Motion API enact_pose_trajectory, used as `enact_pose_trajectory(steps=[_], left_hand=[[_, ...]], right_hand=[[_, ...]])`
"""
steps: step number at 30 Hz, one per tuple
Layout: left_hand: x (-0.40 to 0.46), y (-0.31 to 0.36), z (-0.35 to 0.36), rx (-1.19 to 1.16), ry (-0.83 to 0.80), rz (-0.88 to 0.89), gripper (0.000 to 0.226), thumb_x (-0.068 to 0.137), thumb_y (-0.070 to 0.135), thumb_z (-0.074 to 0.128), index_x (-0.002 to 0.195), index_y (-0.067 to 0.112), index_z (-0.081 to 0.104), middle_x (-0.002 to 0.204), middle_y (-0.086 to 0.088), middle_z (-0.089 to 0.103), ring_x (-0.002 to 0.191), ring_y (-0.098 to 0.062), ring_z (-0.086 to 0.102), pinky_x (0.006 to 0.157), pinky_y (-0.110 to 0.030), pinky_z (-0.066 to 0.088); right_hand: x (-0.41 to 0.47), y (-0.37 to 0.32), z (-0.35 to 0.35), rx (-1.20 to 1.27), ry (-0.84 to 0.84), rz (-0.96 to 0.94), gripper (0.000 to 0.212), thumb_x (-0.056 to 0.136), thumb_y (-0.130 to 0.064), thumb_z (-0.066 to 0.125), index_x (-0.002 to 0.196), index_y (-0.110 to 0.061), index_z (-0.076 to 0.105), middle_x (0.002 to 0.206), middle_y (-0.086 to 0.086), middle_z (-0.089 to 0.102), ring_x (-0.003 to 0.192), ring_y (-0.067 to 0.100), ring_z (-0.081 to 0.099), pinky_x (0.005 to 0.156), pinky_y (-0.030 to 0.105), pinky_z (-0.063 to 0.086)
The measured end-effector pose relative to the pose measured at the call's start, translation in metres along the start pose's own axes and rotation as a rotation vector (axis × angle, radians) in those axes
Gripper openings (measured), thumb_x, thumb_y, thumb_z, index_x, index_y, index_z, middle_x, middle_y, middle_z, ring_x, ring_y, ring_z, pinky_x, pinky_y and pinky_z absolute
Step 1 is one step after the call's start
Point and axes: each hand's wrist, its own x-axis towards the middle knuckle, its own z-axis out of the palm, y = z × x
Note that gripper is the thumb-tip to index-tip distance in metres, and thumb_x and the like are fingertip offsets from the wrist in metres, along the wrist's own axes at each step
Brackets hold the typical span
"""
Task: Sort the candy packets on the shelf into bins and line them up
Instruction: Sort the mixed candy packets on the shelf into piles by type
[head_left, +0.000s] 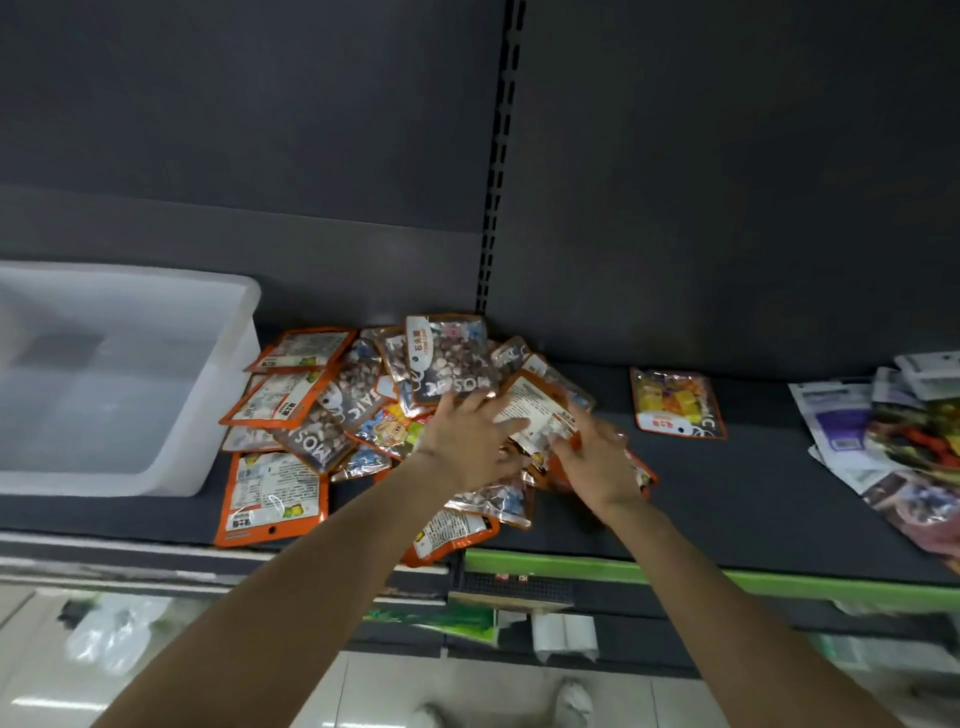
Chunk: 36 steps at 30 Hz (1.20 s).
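Many orange-edged packets (363, 410) lie heaped mid-shelf (727, 499), some face down. Left hand (467, 441) spread flat on heap, fingers open, gripping nothing. Right hand (592, 457) blurred; grasp cannot be told. White bin (228, 374) just left of heap. Yellow packet (675, 402) apart, right.

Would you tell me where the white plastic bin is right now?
In the head view the white plastic bin sits at the far left of the shelf, just left of the candy packet pile.
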Motion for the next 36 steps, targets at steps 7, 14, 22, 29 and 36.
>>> enact_pose_trajectory(steps=[7, 14, 22, 29, 36], left_hand=[[0.002, 0.048, -0.041, -0.268, 0.183, -0.165, 0.035, 0.097, 0.035, 0.038, 0.123, 0.021, 0.057, 0.125, -0.004, 0.057, 0.118, -0.024, 0.049, 0.101, -0.040, 0.032], [0.069, 0.179, -0.084, -0.450, 0.296, -0.037, 0.032, 0.096, 0.029, 0.042, 0.123, 0.020, 0.055, 0.124, -0.007, 0.057, 0.117, -0.027, 0.050, 0.094, -0.036, 0.038], [0.159, 0.356, -0.107, -0.436, 0.183, 0.202, 0.050, 0.097, 0.028, 0.045, 0.143, 0.014, 0.032, 0.143, -0.008, 0.038, 0.129, -0.026, 0.035, 0.102, -0.038, 0.033], [0.240, 0.426, -0.116, -0.463, 0.028, 0.141, 0.107, 0.075, 0.062, 0.065, 0.150, 0.037, -0.007, 0.159, 0.001, -0.017, 0.145, -0.028, -0.016, 0.117, -0.054, -0.002], [0.240, 0.382, -0.075, -0.490, -0.084, -0.040, 0.105, 0.066, 0.083, 0.052, 0.145, 0.050, -0.008, 0.158, 0.011, -0.014, 0.146, -0.024, -0.012, 0.115, -0.058, -0.004]], right_hand=[[-0.028, 0.051, -0.064, 0.209, 0.125, -0.064, 0.051, 0.098, -0.023, 0.049, 0.146, -0.019, 0.033, 0.150, 0.001, 0.033, 0.137, 0.017, 0.033, 0.107, 0.025, 0.028], [-0.052, 0.167, -0.141, 0.036, 0.284, 0.024, 0.045, 0.095, -0.014, 0.052, 0.139, -0.013, 0.042, 0.143, 0.008, 0.043, 0.135, 0.024, 0.034, 0.107, 0.030, 0.029], [-0.040, 0.310, -0.234, -0.147, 0.334, 0.070, 0.058, 0.092, -0.013, 0.055, 0.145, -0.011, 0.031, 0.154, 0.012, 0.019, 0.143, 0.028, 0.013, 0.113, 0.037, 0.023], [-0.013, 0.393, -0.301, -0.313, 0.236, 0.179, 0.084, 0.091, -0.045, 0.053, 0.151, -0.022, -0.002, 0.157, 0.016, -0.015, 0.145, 0.032, -0.015, 0.118, 0.042, 0.004], [0.017, 0.388, -0.290, -0.554, -0.040, -0.001, 0.066, 0.092, -0.058, 0.031, 0.148, -0.045, -0.001, 0.157, 0.009, -0.019, 0.143, 0.032, -0.019, 0.115, 0.053, -0.011]])
